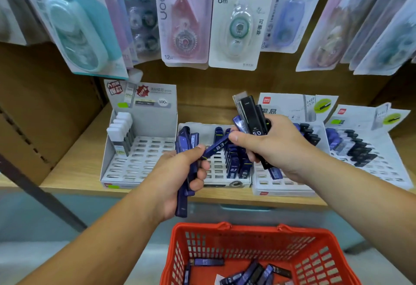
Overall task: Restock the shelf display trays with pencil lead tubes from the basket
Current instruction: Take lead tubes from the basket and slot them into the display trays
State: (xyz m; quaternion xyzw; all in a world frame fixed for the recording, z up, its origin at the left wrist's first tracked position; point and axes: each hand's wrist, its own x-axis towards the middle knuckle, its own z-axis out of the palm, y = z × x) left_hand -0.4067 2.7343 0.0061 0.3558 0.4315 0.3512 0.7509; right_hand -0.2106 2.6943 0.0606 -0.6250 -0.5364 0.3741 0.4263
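Observation:
My left hand (180,172) grips a bunch of dark blue lead tubes (182,194) in front of the shelf. My right hand (270,147) grips a fan of black and blue tubes (252,113) and pinches one blue tube (217,147) that reaches across to the left hand's thumb. Behind the hands stands a white slotted display tray (216,176) partly filled with blue tubes. The red basket (225,239) sits below, with several loose tubes (247,273) on its bottom.
On the wooden shelf (74,172), a left tray (139,161) holds a few white-capped tubes, and two trays on the right (364,149) hold black and blue tubes. Correction-tape blister packs (238,26) hang above the trays. A dark diagonal bar (40,192) crosses at the left.

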